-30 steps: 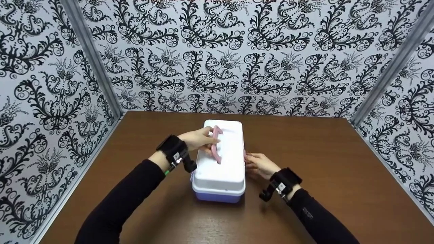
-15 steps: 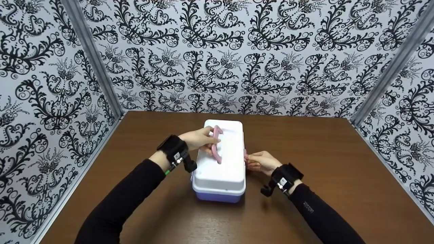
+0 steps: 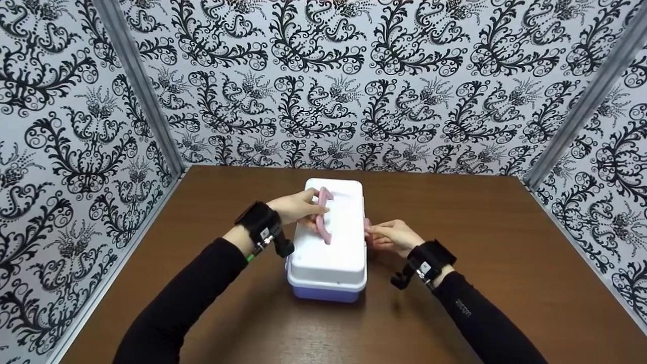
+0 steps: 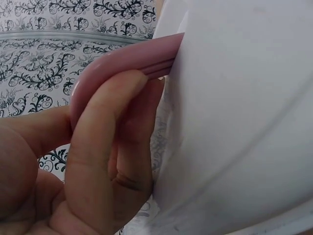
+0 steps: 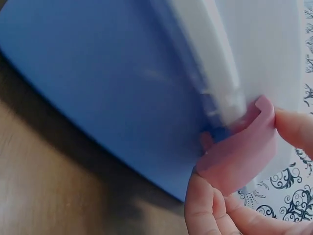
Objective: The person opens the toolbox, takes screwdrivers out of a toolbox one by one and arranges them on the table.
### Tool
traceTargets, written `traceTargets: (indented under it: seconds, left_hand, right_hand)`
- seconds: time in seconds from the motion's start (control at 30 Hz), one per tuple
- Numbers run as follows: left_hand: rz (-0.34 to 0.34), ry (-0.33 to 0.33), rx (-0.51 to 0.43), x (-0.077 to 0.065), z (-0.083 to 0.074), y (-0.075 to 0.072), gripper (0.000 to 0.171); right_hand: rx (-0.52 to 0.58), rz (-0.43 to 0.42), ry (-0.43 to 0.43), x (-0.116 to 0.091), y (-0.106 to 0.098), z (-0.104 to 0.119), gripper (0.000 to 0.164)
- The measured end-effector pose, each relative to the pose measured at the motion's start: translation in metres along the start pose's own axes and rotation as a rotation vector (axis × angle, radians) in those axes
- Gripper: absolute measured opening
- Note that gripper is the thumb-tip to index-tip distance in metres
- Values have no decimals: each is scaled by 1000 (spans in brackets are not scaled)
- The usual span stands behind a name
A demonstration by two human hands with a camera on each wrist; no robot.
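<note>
A plastic storage box with a white lid and a blue-purple base stands lengthwise on the table. From the left side, my left hand holds the pink carry handle on top of the lid. Its fingers curl round the handle in the left wrist view. At the box's right side, my right hand pinches a pink latch, thumb on its upper edge and fingers below. The latch tilts outward from the lid's rim. The lid sits down on the base.
The brown wooden table extends on both sides of the box. White walls with black scrollwork enclose it at the back and sides, joined by grey corner posts. Each wrist wears a black strap with a camera.
My right hand has shifted slightly away from me along the box's side, and more of the pink latch shows at its fingertips. The left hand and the box have stayed in place.
</note>
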State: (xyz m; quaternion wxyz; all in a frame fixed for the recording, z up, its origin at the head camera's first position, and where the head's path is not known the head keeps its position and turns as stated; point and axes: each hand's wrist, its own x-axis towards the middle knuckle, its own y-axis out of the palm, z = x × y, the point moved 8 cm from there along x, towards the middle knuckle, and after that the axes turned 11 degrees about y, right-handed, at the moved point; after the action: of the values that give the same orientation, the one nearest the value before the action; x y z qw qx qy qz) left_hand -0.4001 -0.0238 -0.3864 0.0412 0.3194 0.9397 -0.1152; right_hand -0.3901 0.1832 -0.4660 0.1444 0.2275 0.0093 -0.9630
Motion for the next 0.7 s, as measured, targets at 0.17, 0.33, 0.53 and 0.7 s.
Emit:
traceTargets:
  seconds: [0.17, 0.33, 0.53, 0.7]
  left_hand:
    - [-4, 1, 8, 0, 1, -1, 48]
    - [1, 13, 15, 1, 1, -1, 48]
    - [11, 22, -48, 2, 2, 2, 48]
    - [4, 17, -55, 1, 1, 2, 48]
  right_hand:
    - [77, 82, -3, -2, 3, 3, 16]
    - [94, 86, -28, -3, -3, 2, 24]
    - [49, 91, -69, -1, -12, -5, 45]
    - [-48, 18, -100, 3, -14, -9, 46]
